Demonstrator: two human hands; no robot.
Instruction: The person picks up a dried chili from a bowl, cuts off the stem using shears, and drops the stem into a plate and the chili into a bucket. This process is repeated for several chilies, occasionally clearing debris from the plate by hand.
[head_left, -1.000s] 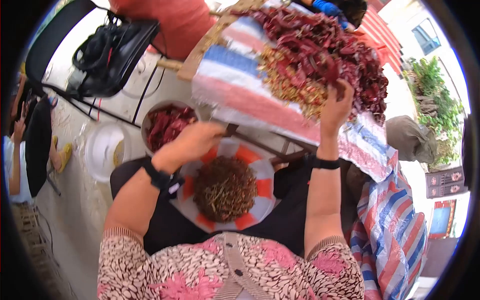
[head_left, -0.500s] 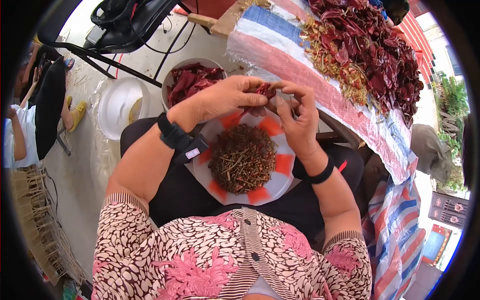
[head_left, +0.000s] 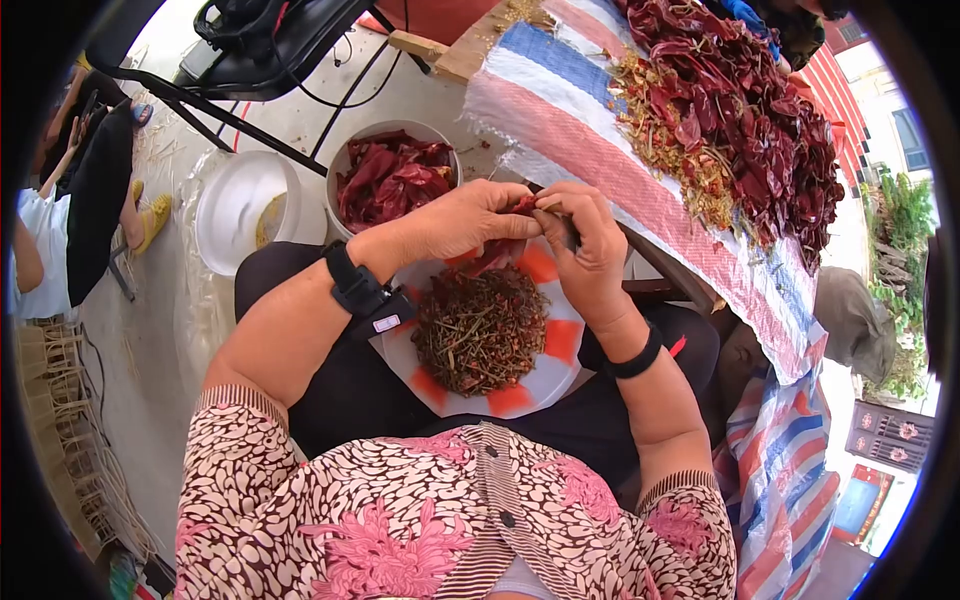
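Red dried pepper, upper centre of frame; left hand and right hand both pinched on it. Probably light, brittle; best gripped near stem end.

Stems in a basin, peppers in a bowl beyond, pepper heap on cloth rightward

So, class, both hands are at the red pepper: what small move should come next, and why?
Probably a light pinch and pull at the pepper's end with the right hand: the left hand grips the red pepper, the right fingertips are right beside it, and the bowl below, heaped with stem bits, could catch scraps.
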